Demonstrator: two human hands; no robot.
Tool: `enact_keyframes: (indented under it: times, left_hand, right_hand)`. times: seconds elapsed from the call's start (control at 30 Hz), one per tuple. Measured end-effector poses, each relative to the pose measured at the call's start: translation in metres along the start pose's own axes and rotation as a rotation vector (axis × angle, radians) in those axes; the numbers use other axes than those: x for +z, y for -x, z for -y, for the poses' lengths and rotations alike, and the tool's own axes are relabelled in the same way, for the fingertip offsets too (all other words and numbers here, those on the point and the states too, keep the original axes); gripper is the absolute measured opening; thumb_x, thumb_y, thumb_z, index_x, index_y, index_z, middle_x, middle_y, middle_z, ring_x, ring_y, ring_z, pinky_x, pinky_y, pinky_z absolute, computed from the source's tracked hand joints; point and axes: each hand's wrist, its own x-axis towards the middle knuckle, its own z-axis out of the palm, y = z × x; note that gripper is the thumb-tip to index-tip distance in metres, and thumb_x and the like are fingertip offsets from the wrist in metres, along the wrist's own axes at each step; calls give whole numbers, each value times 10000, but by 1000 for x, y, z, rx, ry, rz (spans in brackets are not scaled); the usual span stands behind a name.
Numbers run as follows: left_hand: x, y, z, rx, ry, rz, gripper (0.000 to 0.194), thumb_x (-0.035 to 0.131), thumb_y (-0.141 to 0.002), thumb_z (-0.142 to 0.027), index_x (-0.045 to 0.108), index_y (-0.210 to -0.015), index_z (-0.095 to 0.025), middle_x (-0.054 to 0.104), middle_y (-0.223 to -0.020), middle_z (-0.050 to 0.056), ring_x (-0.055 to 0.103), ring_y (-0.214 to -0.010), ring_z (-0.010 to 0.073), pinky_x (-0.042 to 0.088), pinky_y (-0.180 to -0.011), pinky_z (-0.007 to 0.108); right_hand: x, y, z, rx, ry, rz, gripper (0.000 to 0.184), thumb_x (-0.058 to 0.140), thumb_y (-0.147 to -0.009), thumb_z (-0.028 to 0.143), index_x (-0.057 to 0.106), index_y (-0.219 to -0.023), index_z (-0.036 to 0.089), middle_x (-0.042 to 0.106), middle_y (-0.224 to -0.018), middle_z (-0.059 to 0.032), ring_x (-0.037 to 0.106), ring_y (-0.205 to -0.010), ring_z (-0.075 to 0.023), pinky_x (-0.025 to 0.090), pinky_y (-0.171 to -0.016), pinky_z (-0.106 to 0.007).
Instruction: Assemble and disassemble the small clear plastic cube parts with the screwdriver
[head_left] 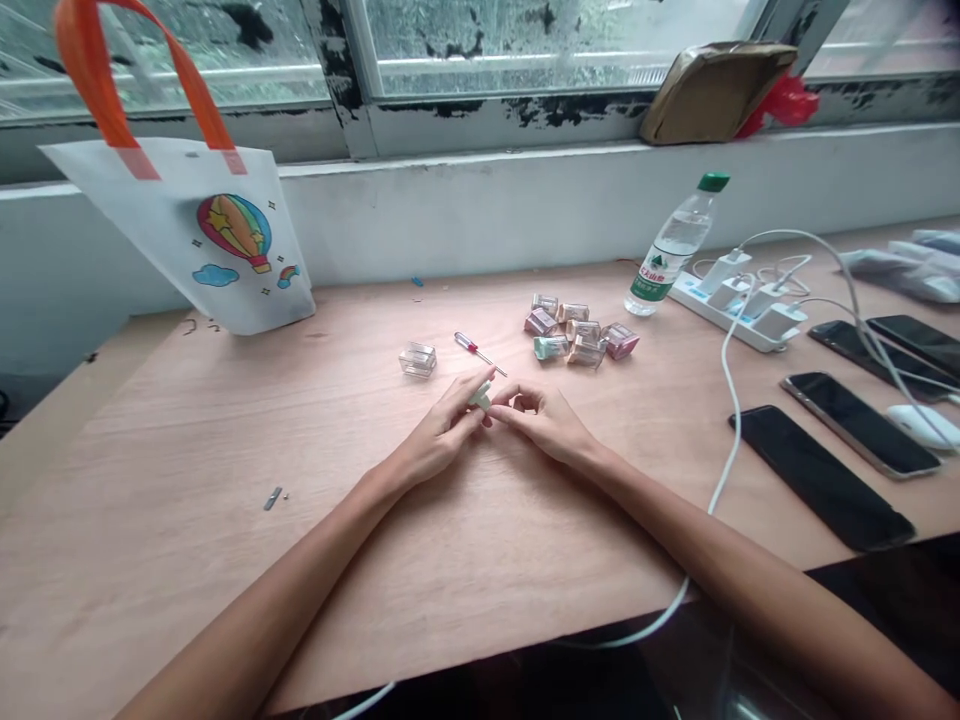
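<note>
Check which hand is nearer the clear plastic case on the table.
Left. The left hand lies below and to the right of the clear plastic case, not touching it; the right hand lies farther right, beyond the left hand.

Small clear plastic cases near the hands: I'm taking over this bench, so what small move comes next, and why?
Likely reach for the red-handled screwdriver next: it lies just past the left hand and right hand, whose fingertips pinch a small pale part, and an empty-looking clear case sits beside it.
</note>
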Motion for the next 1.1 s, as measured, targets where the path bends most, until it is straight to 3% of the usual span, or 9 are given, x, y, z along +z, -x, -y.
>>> enact_keyframes:
  times: [0.23, 0.43, 0.63, 0.8, 0.97, 1.1]
  left_hand:
    - [1, -3, -1, 27, -80, -40, 473, 468, -1028, -419, 499, -1468, -250, 555, -1414, 101, 577, -1200, 245, 482, -1042, 369]
    - [2, -2, -4, -17, -69, -26, 453, 467, -1029, -439, 545, -1419, -222, 673, -1205, 89, 627, -1086, 236, 510, -973, 359]
    - [4, 0, -6, -35, -20, -12, 439, 459, -1032, -449, 557, -1398, -228, 662, -1136, 77, 617, -851, 173, 534, -842, 323]
    - [5, 0, -6, -48, 45, 38, 432, 443, -1040, -442, 546, -1401, -228, 652, -1056, 73, 599, -815, 165, 525, -804, 315]
    - [5, 0, -8, -46, 51, 58, 426, 430, -1045, -428, 550, -1395, -216, 643, -1072, 84, 599, -815, 166, 516, -813, 319]
    - [6, 0, -13, -40, -2, 45, 413, 436, -1041, -425, 564, -1384, -232, 649, -1129, 80, 602, -870, 180, 499, -863, 330]
  right_hand:
    - [-2, -2, 2, 28, -54, 101, 311, 667, -908, 462, 704, -816, 168, 725, -829, -39, 654, -809, -175, 490, -772, -299]
    - [2, 0, -5, -26, 47, 111, 243, 609, -946, 361, 687, -825, 166, 711, -842, -39, 636, -785, -168, 488, -738, -292]
    - [4, 2, -5, -69, 59, 147, 184, 544, -963, 269, 649, -843, 177, 699, -863, -39, 638, -807, -178, 496, -744, -295]
    - [-1, 2, -2, -45, 62, 196, 219, 515, -978, 284, 644, -844, 168, 709, -899, -54, 643, -868, -189, 490, -837, -321]
    - [-9, 0, -2, 4, 34, 267, 208, 525, -965, 307, 652, -867, 174, 696, -923, -46, 631, -919, -197, 467, -882, -324]
    - [-15, 2, -4, 48, 6, 293, 225, 550, -955, 369, 635, -871, 178, 651, -886, -21, 571, -806, -156, 443, -770, -283]
